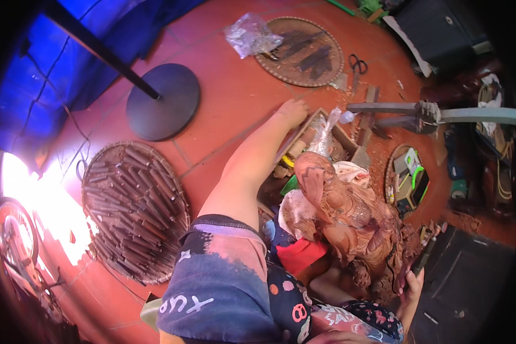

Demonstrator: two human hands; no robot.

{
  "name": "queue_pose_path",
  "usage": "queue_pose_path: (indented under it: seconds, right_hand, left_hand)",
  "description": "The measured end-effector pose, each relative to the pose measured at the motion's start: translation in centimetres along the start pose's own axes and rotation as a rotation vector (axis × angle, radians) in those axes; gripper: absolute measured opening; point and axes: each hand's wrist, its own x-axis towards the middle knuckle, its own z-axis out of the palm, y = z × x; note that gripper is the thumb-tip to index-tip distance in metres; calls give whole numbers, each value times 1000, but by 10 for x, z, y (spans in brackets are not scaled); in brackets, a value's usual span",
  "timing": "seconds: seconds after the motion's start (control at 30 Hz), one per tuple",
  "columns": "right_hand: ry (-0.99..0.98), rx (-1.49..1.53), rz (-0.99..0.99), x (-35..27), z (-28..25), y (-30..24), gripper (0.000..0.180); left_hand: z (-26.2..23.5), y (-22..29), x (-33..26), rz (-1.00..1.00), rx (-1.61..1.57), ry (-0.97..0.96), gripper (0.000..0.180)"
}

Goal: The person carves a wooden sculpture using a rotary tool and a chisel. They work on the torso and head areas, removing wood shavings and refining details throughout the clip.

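A reddish-brown carved wooden figure [355, 221], with robe-like folds, lies tilted across my lap on stained cloths. My left arm stretches away past it, and my left hand [294, 112] is at the far left end of an open wooden box [343, 140]. The fingers are turned away and mostly hidden, so their grip does not show. In the box are a crumpled clear plastic bag [328, 137] and small pieces. At the carving's lower right, my right hand [411, 288] is closed around a slim dark cylindrical tool [425, 252], its far end lighter.
A round woven basket [183, 209] full of dark sticks stands at left, near a round black stand base [163, 102]. Farther off are a round tray [261, 60], a plastic bag [250, 35] and scissors [358, 64]. Right are a small tray [389, 166] and a curved wooden bar [384, 108].
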Motion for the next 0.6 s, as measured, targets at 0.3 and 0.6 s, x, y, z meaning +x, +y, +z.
queue_pose_path:
  seconds: [0.3, 0.6]
  right_hand:
    - [-105, -174, 79, 3, 22, -15, 29]
    - [-107, -110, 142, -5, 23, -6, 28]
  left_hand:
    - [18, -4, -31, 180, 285, -14, 40]
    - [0, -6, -18, -116, -69, 17, 24]
